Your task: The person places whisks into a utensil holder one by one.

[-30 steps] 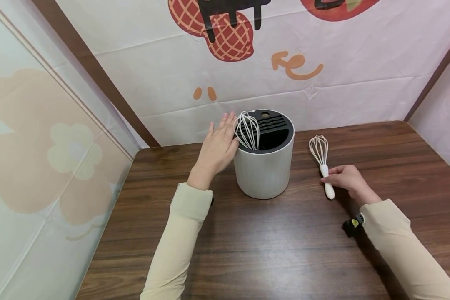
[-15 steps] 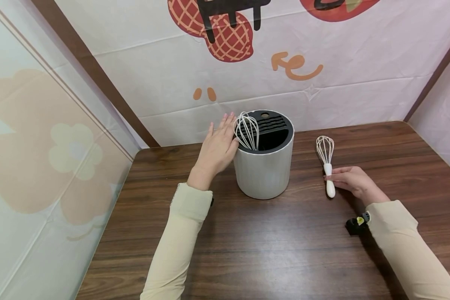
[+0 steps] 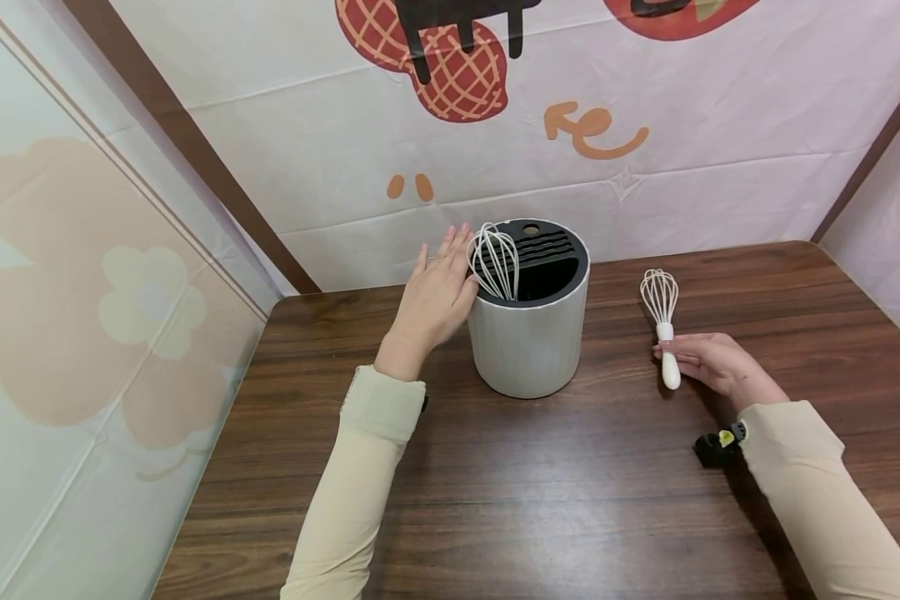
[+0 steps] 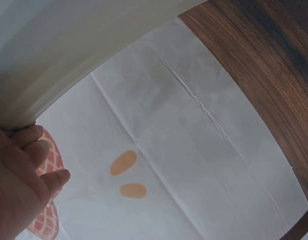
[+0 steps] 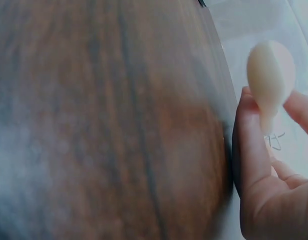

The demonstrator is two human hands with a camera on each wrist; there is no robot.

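In the head view, my left hand [image 3: 437, 298] lies with straight fingers against the left side of a white round utensil holder [image 3: 527, 354] with a black slotted top. One whisk [image 3: 495, 260] stands in the holder, its wire loops up and its handle hidden inside. To the right, my right hand [image 3: 716, 367] pinches the white handle of a second whisk [image 3: 660, 296] between thumb and fingers. This whisk's wires point toward the back wall. Close up in the right wrist view, the rounded end of the whisk handle [image 5: 270, 75] shows between thumb and fingers.
A brown wooden table [image 3: 540, 500] carries the holder near its back edge. Behind it hangs a pale printed cloth [image 3: 307, 125], and another cloth with a flower print [image 3: 150, 300] covers the left side. A black device [image 3: 716, 450] is strapped at the right wrist.
My right hand has shifted the whisk a little to the right and slightly back, away from the holder. My left hand and the holder have stayed in place.
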